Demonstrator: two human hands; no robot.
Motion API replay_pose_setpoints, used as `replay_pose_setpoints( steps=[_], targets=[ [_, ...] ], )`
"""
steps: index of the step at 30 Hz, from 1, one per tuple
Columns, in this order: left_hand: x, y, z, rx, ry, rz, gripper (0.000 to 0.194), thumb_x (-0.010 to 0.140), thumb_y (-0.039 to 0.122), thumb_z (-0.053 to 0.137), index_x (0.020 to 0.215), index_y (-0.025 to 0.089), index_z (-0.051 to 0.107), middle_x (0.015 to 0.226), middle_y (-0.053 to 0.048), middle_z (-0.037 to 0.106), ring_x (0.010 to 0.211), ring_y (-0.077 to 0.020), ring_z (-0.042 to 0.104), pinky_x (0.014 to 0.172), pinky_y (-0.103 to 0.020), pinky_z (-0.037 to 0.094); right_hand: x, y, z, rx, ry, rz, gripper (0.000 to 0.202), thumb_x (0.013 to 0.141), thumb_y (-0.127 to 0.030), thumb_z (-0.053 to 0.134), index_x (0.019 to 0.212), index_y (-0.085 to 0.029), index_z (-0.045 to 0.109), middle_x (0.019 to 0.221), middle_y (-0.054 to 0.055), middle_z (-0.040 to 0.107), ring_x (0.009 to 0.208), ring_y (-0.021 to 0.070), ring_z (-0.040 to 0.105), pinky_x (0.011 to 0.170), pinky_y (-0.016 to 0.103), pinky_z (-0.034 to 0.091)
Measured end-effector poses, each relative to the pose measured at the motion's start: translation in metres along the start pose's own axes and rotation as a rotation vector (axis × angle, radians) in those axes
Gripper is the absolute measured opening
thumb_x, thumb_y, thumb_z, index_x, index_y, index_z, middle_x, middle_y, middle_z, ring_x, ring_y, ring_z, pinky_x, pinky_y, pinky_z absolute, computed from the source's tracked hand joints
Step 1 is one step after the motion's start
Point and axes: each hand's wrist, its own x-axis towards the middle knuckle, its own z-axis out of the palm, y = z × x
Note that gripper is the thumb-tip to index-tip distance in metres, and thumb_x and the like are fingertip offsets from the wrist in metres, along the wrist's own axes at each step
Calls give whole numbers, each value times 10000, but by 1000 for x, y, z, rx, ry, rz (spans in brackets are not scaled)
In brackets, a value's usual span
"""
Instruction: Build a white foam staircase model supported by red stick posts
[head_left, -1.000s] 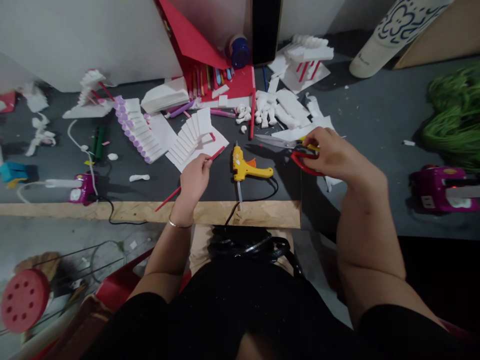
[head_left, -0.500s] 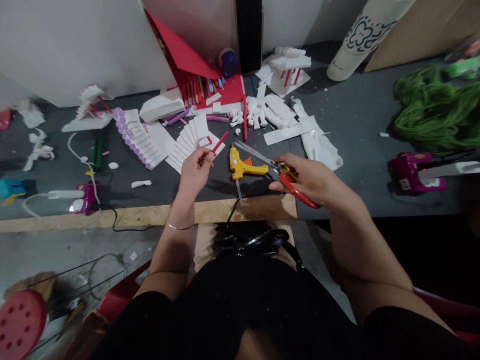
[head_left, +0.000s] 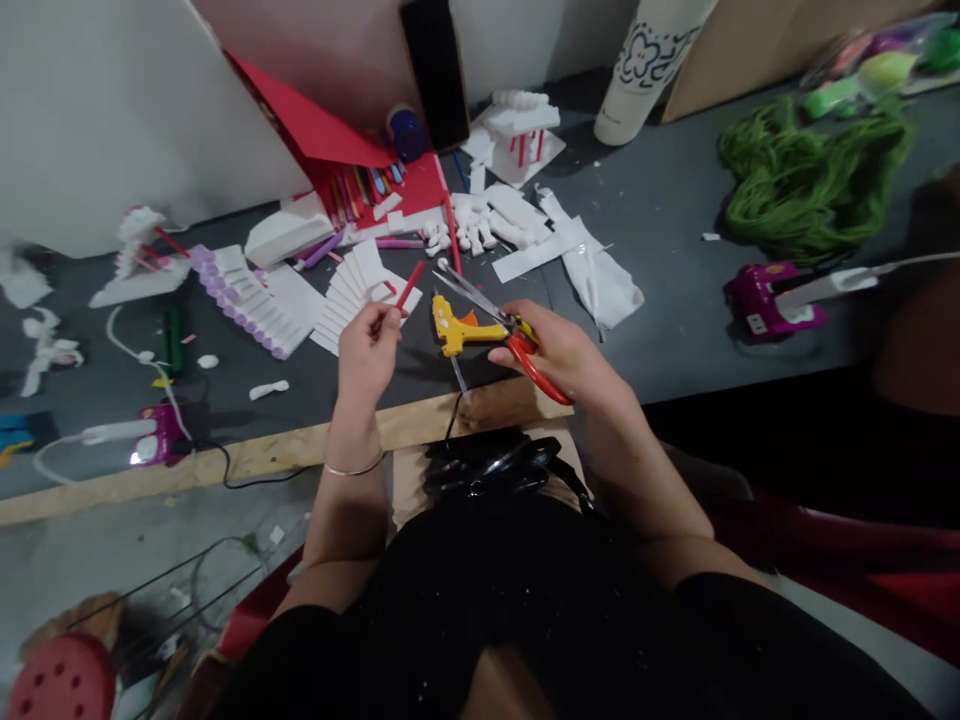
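Note:
Between the fingertips of my left hand (head_left: 370, 352) is a short red stick (head_left: 410, 285), tilted up to the right. My right hand (head_left: 551, 348) is wrapped round the red and yellow handles of scissors (head_left: 538, 370); their blades point up and left, a little apart from the stick. A yellow glue gun (head_left: 469, 330) lies on the dark table between my hands, partly beneath the scissors. Just behind my left hand rests a fan of white strips (head_left: 349, 290) on a white sheet.
White models with red posts (head_left: 523, 125) stand at the back. Beside them are a phone (head_left: 435, 75) and a white tumbler (head_left: 637, 75). Green yarn (head_left: 814, 180) and a purple power socket (head_left: 776, 300) lie at the right, purple-edged white steps (head_left: 247, 300) at the left.
The camera view has turned, shifting the table items left and the right side into view. My hands still hold the red stick and the scissors.

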Motion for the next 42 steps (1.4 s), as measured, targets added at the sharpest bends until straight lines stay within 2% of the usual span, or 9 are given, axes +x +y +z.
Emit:
replay_pose_setpoints(
  steps=[5,12,18,21,26,29,32,36,42],
  targets=[
    [4,3,4,-135,-64,-36,228,999,385,554,878,235,676,649,34,537,548,-119,453,555,-275,379,-2,5,10,-64,-43,-17,507,893,-625,791,1232,-271,661,963,47,701,893,251,669,740,350,496],
    [5,2,13,-285,-149,-165,227,958,419,624,846,226,668,632,27,533,513,-91,415,466,-223,319,6,-5,13,-61,-173,-14,433,954,-647,686,1145,-261,633,947,51,702,848,242,665,698,340,470],
    [-2,5,18,-395,-204,-393,194,997,234,535,825,217,623,641,47,517,448,-52,430,425,-184,283,8,-12,16,-129,-249,11,347,944,-536,741,1114,-257,623,897,36,695,858,249,659,687,327,426],
    [0,4,15,-386,-184,-398,202,994,197,524,829,210,640,635,50,519,439,-50,421,430,-185,295,10,-17,13,-141,-293,43,363,953,-542,735,1157,-258,638,929,41,711,892,252,668,710,321,432],
    [7,-10,1,51,-66,-231,193,1022,278,583,908,207,721,702,-1,640,619,-120,574,603,-228,444,12,-15,-2,-176,-273,91,469,950,-619,722,1250,-264,663,986,59,730,911,259,688,721,325,446],
    [3,-19,2,489,-7,-209,248,1049,349,599,1162,207,766,1031,-95,799,986,-245,735,805,-306,534,14,-4,-11,-237,-188,139,499,973,-653,664,1265,-249,680,989,85,734,887,274,691,688,339,436],
    [-6,-30,9,714,-68,-222,436,1048,397,635,1435,203,687,1354,-155,764,1263,-334,707,969,-383,565,15,8,-16,-276,-99,196,517,984,-665,633,1287,-251,695,993,97,734,854,275,690,660,346,429],
    [-16,-47,13,816,-110,-199,476,1079,321,563,1540,218,629,1399,-157,750,1257,-323,718,984,-395,576,14,19,-19,-327,-26,236,485,989,-616,645,1308,-255,705,1032,109,738,863,279,698,640,347,416],
    [-26,-64,-1,856,-132,-109,469,1095,268,470,1522,243,662,1243,-132,797,1156,-284,737,887,-344,559,7,33,-16,-432,-8,210,444,952,-497,716,1319,-247,713,1069,124,730,922,305,703,626,342,386]
  ],
)
